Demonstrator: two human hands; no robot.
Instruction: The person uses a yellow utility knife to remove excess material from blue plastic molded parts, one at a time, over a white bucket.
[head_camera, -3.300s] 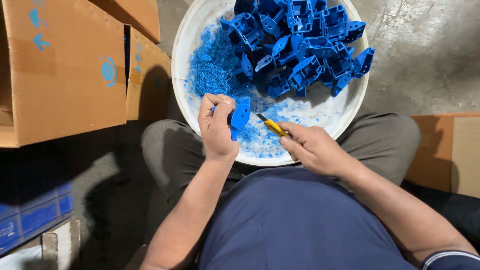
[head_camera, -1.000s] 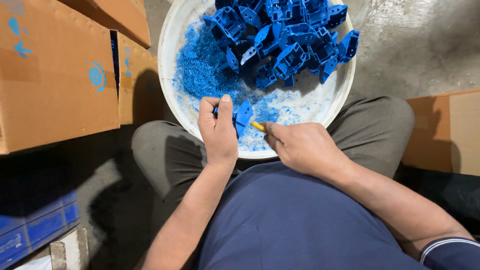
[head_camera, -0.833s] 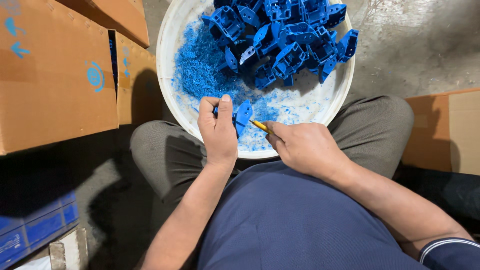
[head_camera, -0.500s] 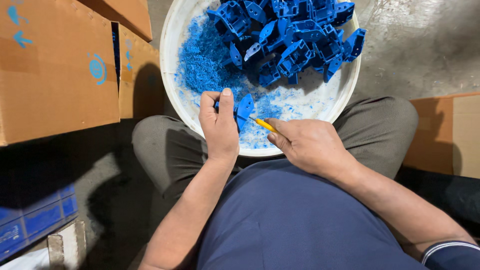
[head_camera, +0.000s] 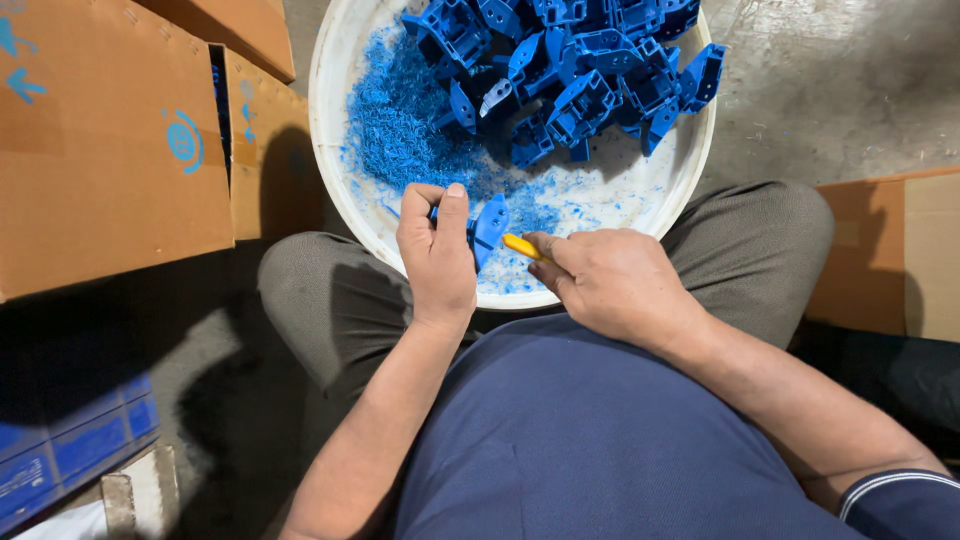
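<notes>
Over white basin, curled left hand

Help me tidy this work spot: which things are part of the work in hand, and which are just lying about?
In use:
- left hand holding a small blue moulded plastic part
- right hand holding a yellow-handled knife
- round white plastic basin with a pile of blue plastic parts and blue shavings

Lying about:
- brown cardboard boxes
- dark blue plastic crate

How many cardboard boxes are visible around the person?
3: a large cardboard box at left, a second box behind it beside the white basin, a third box at right. Others may be hidden.
</notes>
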